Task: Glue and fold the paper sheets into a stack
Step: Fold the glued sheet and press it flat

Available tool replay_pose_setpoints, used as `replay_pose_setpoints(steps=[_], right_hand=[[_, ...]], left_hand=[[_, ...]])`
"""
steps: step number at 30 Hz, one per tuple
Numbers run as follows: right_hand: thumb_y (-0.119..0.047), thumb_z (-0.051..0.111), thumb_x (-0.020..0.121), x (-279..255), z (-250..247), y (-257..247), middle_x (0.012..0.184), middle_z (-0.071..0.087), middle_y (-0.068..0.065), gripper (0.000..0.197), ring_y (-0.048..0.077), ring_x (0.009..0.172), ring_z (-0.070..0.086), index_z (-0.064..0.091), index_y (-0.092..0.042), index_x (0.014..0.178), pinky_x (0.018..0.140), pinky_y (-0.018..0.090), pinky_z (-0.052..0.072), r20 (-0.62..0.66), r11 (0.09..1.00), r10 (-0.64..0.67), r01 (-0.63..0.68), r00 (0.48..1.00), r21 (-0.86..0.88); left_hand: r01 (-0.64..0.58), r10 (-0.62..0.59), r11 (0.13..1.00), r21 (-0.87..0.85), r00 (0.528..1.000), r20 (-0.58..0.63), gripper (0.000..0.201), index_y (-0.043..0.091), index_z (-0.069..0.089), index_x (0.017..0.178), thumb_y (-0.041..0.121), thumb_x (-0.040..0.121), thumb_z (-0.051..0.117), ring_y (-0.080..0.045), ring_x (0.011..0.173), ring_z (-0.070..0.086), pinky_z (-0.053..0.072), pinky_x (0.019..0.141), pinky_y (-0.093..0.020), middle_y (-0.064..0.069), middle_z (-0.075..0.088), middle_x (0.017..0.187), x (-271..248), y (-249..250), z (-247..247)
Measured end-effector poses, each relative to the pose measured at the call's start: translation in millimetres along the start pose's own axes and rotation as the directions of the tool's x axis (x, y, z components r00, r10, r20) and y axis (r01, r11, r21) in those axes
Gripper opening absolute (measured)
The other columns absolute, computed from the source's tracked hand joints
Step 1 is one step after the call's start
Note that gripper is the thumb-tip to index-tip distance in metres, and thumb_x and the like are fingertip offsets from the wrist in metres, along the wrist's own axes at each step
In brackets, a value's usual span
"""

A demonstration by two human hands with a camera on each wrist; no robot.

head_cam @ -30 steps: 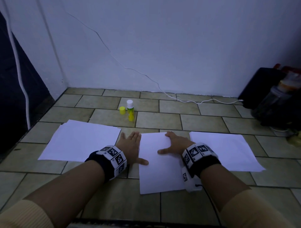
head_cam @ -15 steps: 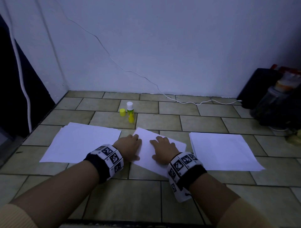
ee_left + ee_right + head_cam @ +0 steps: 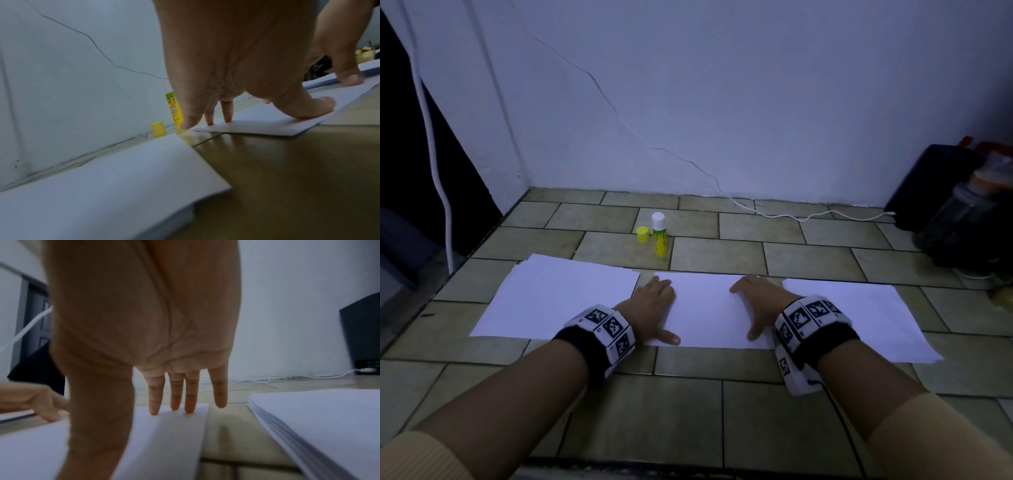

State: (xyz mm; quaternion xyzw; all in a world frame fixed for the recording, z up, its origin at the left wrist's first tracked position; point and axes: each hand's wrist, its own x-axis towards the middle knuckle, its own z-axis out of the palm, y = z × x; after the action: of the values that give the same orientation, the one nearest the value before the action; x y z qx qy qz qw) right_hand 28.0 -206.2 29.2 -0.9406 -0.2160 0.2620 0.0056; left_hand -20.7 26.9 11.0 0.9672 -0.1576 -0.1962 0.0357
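With both the left hand point(image 3: 654, 305) and right hand point(image 3: 758, 301) pressing flat, fingers straight and gripping nothing, on the folded sheet point(image 3: 705, 308), uneven pressure could skew its crease.

Folded white paper sheet point(image 3: 709, 308) centred on tiled floor point(image 3: 722, 421), left hand point(image 3: 652, 308) flat on its left end, right hand point(image 3: 756, 303) on its right end. Left of it, white paper stack point(image 3: 551, 298); right, second white paper stack point(image 3: 866, 315). Behind, upright yellow glue stick point(image 3: 660, 236) (small yellow cap point(image 3: 642, 234) just left). Far right, dark bag point(image 3: 935, 185).
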Motion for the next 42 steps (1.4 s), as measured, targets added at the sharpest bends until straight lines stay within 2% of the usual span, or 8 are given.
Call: replay_pose_setpoints(steps=[8, 17, 21, 25, 28, 32, 36, 42], right_hand=[[-0.041, 0.083, 0.069, -3.6, 3.2, 14.7, 0.16, -0.006, 0.008, 0.129, 0.021, 0.148, 0.0, -0.01, -0.007, 0.151, 0.12, 0.04, 0.01, 0.047, 0.99, 0.113, -0.116, 0.992, 0.076], [-0.023, 0.092, 0.055, -18.9, 2.2, 10.0, 0.146, 0.041, 0.008, 0.138, 0.027, 0.134, 0.038, -0.007, -0.023, 0.153, 0.105, 0.033, 0.034, -0.183, 0.915, 0.105, -0.023, 0.978, 0.404], [-0.018, 0.09, 0.06, -29.0, 19.1, 11.0, 0.152, 0.029, 0.002, 0.121, 0.021, 0.14, 0.027, 0.012, -0.027, 0.151, 0.109, 0.033, 0.03, -0.347, 0.679, 0.241, 0.098, 0.906, 0.728], [-0.006, 0.079, 0.072, -40.7, 39.4, 12.1, 0.13, 0.056, 0.002, 0.059, 0.02, 0.124, 0.051, 0.058, -0.02, 0.125, 0.104, 0.038, 0.044, -0.303, 0.503, 0.31, 0.115, 0.901, 0.857], [0.002, 0.074, 0.076, -49.3, 42.4, 15.9, 0.116, 0.066, 0.003, 0.036, 0.017, 0.108, 0.062, 0.07, -0.02, 0.105, 0.098, 0.034, 0.049, -0.316, 0.5, 0.293, 0.137, 0.902, 0.855], [0.007, 0.07, 0.078, -60.7, 18.7, 30.5, 0.111, 0.064, 0.002, 0.037, 0.013, 0.096, 0.059, 0.07, -0.013, 0.11, 0.075, 0.009, 0.046, -0.406, 0.515, 0.343, 0.192, 0.847, 0.836], [0.012, 0.066, 0.079, -62.5, -16.1, 60.7, 0.106, 0.064, 0.007, 0.043, 0.009, 0.071, 0.055, 0.066, -0.008, 0.117, 0.057, 0.009, 0.046, -0.481, 0.518, 0.405, 0.238, 0.778, 0.822], [0.008, 0.068, 0.077, -6.4, -48.0, 105.7, 0.11, 0.066, 0.009, 0.042, 0.015, 0.089, 0.058, 0.068, -0.009, 0.116, 0.094, 0.032, 0.05, -0.487, 0.538, 0.516, 0.176, 0.704, 0.825]], left_hand=[[0.077, -0.072, 0.996, -0.036, 0.989, 0.129, 0.122, -0.001, -0.014, 0.149, 0.058, 0.079, 0.066, -0.028, 0.146, -0.018, -0.002, 0.119, -0.042, -0.016, -0.022, 0.157, 12.9, -6.4, 2.5], [0.119, -0.107, 0.99, -0.073, 0.982, 0.153, 0.128, -0.003, -0.019, 0.147, 0.06, 0.077, 0.067, -0.029, 0.146, -0.019, -0.002, 0.119, -0.041, -0.017, -0.025, 0.156, 14.7, -5.2, 1.1], [0.119, -0.107, 0.99, -0.075, 0.983, 0.152, 0.127, -0.003, -0.02, 0.147, 0.061, 0.078, 0.066, -0.029, 0.146, -0.019, -0.002, 0.119, -0.041, -0.017, -0.025, 0.156, 12.4, -3.7, 0.4], [0.108, -0.097, 0.992, -0.063, 0.984, 0.15, 0.125, -0.003, -0.021, 0.147, 0.062, 0.08, 0.062, -0.029, 0.146, -0.02, -0.004, 0.119, -0.042, -0.017, -0.027, 0.155, 12.4, -5.0, 2.6], [0.098, -0.091, 0.995, -0.036, 0.982, 0.165, 0.13, -0.001, -0.024, 0.146, 0.079, 0.074, 0.05, -0.028, 0.145, -0.023, -0.006, 0.118, -0.043, -0.015, -0.03, 0.155, 13.4, -5.2, 5.7], [0.076, -0.063, 0.995, -0.066, 0.982, 0.175, 0.165, 0.008, -0.026, 0.147, 0.105, 0.015, -0.003, -0.024, 0.144, -0.026, -0.009, 0.117, -0.043, -0.005, -0.034, 0.154, 18.7, -7.3, 9.5], [0.114, -0.108, 0.993, -0.034, 0.984, 0.14, 0.145, 0.011, -0.023, 0.148, 0.091, 0.035, 0.016, -0.022, 0.144, -0.027, -0.009, 0.117, -0.041, -0.002, -0.033, 0.154, 20.9, -5.4, 14.1], [0.133, -0.131, 0.991, -0.003, 0.976, 0.176, 0.134, 0.011, -0.023, 0.149, 0.089, 0.06, 0.04, -0.023, 0.143, -0.028, -0.01, 0.117, -0.041, -0.002, -0.034, 0.154, 20.1, -3.1, 11.9]])
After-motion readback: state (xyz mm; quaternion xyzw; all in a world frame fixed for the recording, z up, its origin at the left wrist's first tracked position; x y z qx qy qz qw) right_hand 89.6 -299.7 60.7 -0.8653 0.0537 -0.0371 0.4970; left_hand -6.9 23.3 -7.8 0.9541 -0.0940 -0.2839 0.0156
